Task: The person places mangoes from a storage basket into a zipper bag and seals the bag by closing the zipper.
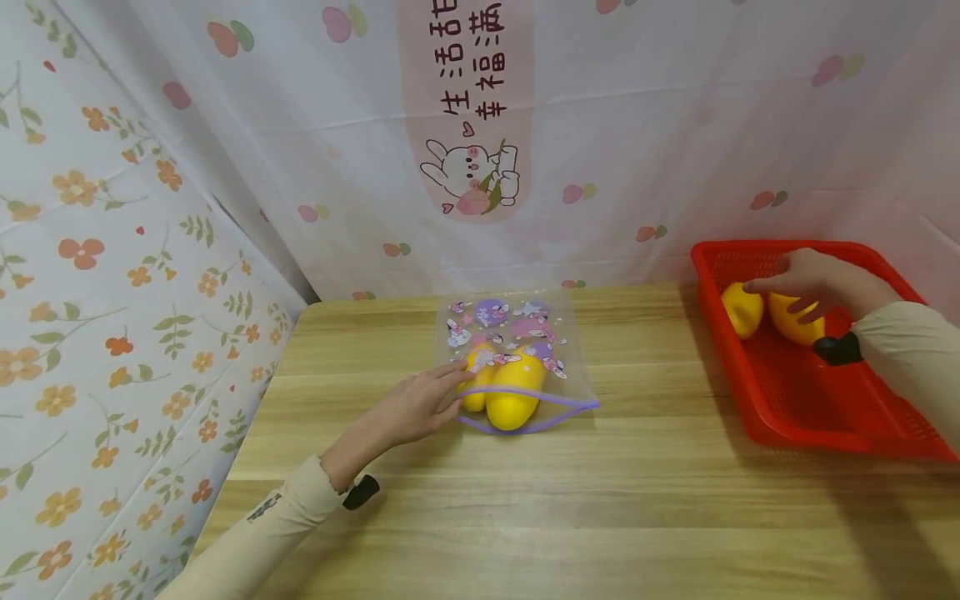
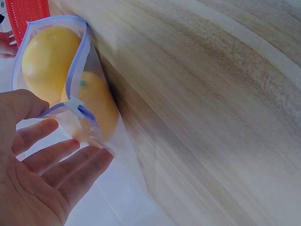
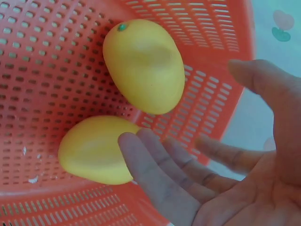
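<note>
Nearest, the left hand point(image 1: 408, 408) meets the left end of the zip bag's point(image 1: 491, 312) open mouth, fingers apart; whether the thumb truly pinches the plastic, I cannot tell. The bag, two yellow fruits point(image 1: 513, 408) inside, runs back to the worktop's point(image 1: 600, 517) far edge. By its far right corner, in the red basket point(image 1: 731, 367), lies the lower mango point(image 3: 96, 150), its long axis running out from the right hand's point(image 1: 821, 279) spread fingertips, with the upper mango point(image 3: 146, 66) beside it; that hand is clearly nearer.

A green-tipped yellow fruit point(image 3: 146, 68) and another yellow fruit point(image 3: 94, 150) lie inside the red basket point(image 3: 47, 94); the right hand point(image 3: 249, 193) extends over its edge.
</note>
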A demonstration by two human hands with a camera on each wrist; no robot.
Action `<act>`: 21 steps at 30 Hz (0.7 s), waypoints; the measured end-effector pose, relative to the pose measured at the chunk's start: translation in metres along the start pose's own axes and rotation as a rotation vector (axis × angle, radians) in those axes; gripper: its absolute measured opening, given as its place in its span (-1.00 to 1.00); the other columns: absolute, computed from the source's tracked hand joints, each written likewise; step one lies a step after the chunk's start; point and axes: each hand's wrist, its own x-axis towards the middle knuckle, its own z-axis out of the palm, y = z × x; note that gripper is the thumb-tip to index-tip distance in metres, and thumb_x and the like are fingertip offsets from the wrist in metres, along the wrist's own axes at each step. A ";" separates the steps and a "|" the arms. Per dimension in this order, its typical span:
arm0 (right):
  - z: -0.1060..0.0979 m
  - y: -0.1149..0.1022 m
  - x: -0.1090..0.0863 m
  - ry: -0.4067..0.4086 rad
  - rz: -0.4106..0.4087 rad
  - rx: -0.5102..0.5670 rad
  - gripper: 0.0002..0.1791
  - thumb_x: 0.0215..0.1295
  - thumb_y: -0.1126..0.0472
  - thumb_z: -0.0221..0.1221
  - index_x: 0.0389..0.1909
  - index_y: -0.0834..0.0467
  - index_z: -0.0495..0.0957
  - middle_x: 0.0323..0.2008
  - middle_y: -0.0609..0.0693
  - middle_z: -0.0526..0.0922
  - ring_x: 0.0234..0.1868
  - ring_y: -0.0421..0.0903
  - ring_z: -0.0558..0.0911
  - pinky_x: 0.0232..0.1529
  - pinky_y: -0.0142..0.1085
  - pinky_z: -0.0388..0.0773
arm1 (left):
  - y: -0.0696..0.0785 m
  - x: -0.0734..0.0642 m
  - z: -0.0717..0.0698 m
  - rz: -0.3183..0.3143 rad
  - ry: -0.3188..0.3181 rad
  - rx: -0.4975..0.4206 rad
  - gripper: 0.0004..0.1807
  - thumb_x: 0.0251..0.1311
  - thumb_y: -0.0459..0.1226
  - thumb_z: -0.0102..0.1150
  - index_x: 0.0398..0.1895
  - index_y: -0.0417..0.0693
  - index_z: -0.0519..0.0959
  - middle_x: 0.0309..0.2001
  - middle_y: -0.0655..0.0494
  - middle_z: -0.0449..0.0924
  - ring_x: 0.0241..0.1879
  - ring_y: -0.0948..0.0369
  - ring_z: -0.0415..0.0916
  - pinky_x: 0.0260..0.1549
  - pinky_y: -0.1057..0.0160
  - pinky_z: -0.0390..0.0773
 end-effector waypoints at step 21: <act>0.009 -0.009 0.015 -0.023 0.073 0.041 -0.10 0.29 -0.35 0.22 0.11 0.44 0.27 -0.02 0.39 0.35 -0.19 0.27 0.56 -0.18 0.04 0.67 | -0.003 0.000 -0.001 0.009 -0.002 -0.018 -0.54 0.36 -0.37 0.21 0.30 -0.29 0.50 0.35 -0.32 0.38 -0.78 0.45 0.05 -0.54 0.34 0.44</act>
